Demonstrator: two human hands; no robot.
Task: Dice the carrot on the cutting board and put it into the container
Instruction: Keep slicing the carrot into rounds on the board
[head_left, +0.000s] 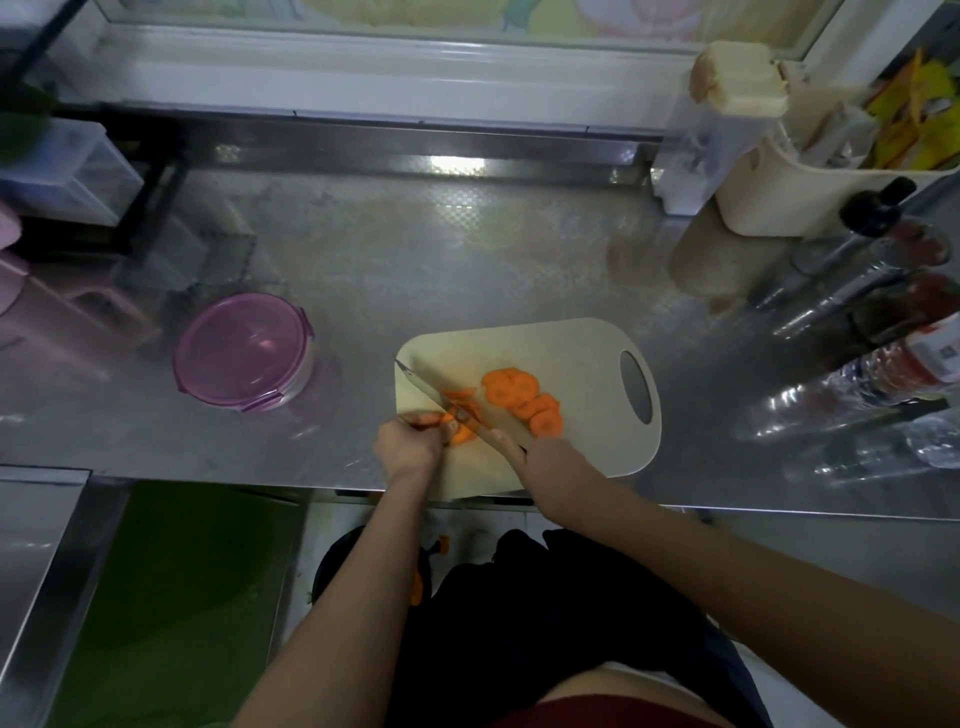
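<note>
A beige cutting board (566, 353) lies near the counter's front edge. A row of orange carrot slices (522, 397) sits on its middle. My left hand (408, 441) pinches a few carrot pieces (461, 431) at the board's near left. My right hand (545, 467) grips the handle of a knife (431, 389), whose blade runs diagonally up-left across those pieces. A round container with a purple lid (241, 351) stands on the counter left of the board, lid closed.
The steel counter (415, 260) carries clear drawers (62, 171) at the back left, a cream bin (810, 176) with packets at the back right, and several bottles (883, 338) along the right. A black bin (374, 566) holding carrot scraps stands below the counter edge.
</note>
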